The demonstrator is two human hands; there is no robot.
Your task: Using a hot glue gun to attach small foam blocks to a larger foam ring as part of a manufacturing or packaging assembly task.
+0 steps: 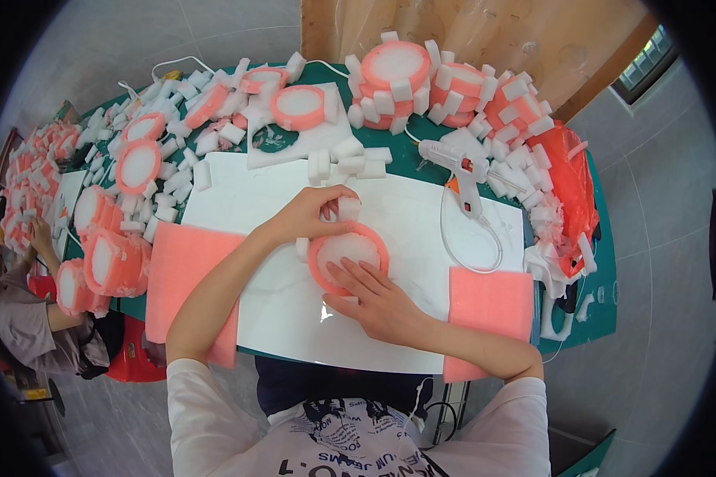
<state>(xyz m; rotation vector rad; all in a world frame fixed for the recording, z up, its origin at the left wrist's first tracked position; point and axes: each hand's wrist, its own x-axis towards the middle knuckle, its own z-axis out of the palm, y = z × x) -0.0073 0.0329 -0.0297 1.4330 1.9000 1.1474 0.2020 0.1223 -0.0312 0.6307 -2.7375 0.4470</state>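
A round foam piece (348, 253), white inside with a pink rim, lies on the white board (278, 310) in front of me. One small white foam block (302, 250) sits against its left side. At its far edge, my left hand (326, 211) pinches another white foam block (348, 209) between thumb and fingers. My right hand (370, 294) lies flat with fingers stretched over the round piece's white middle and near rim. Beyond my hands, several loose white foam blocks (350, 163) are grouped at the board's far edge.
A white glue gun (457, 163) with its cord lies at right. Pink foam sheets (191, 270) flank the board. Stacked pink-and-white foam rounds (394, 67) stand at the back, a red plastic bag (565, 175) far right. Another person (36, 310) works at far left.
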